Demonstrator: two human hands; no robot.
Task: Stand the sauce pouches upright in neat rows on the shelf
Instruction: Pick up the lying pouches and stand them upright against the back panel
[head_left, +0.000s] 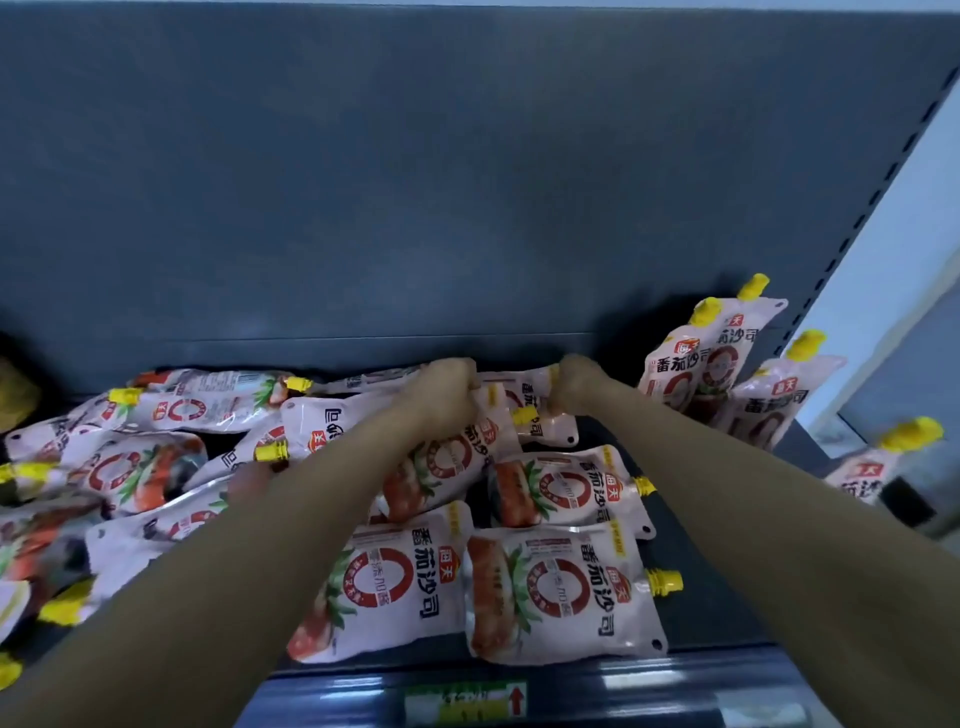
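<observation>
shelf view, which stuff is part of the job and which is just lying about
Part of the job:
- lying pouches
- upright pouches
- shelf
- left hand, right hand, both gripping pouches

Just there:
- price label
- yellowish object, far left

Dim, soft blur; fisheye-bent edges, pics grainy

a shop aisle, seen at one shelf

a dark metal shelf (717, 618) with a plain grey back panel (415, 182) and a slotted upright (883, 171) at the right of the frame carries many identical sauce pouches (561, 587), pink with yellow caps and the same printed label; along the front lip at the bottom runs a price rail (649, 686) holding a green and white tag (462, 701) with a red arrow.
</observation>
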